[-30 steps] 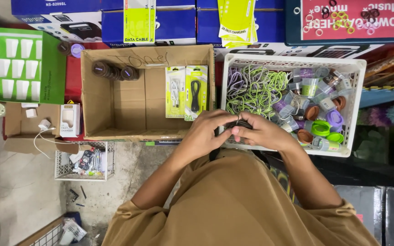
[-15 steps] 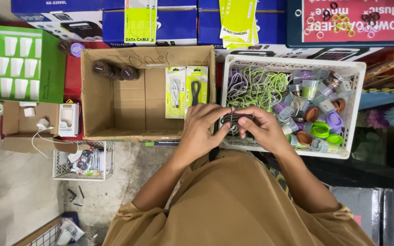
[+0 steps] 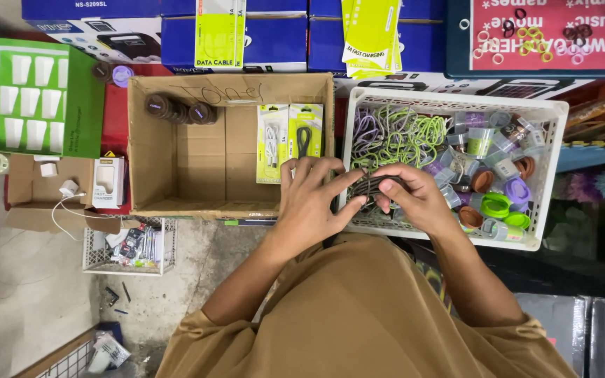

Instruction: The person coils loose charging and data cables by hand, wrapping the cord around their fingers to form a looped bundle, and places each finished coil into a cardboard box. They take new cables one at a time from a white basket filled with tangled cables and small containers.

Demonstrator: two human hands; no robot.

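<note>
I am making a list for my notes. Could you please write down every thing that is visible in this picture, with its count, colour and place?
coiled cable: one, black, held between both hands over the basket's near edge
cardboard box: one, brown, open, centre
cable packs: two, yellow-green, standing inside the cardboard box at its right wall
round caps: several, dark, at the box's far wall
white basket: one, right of the box
loose cables: many, green and purple, in the basket's left part
small jars and lids: many, mixed colours, in the basket's right part
green carton: one, far left
small wire tray: one, white, on the floor
left hand: on the cable
right hand: on the cable
</note>
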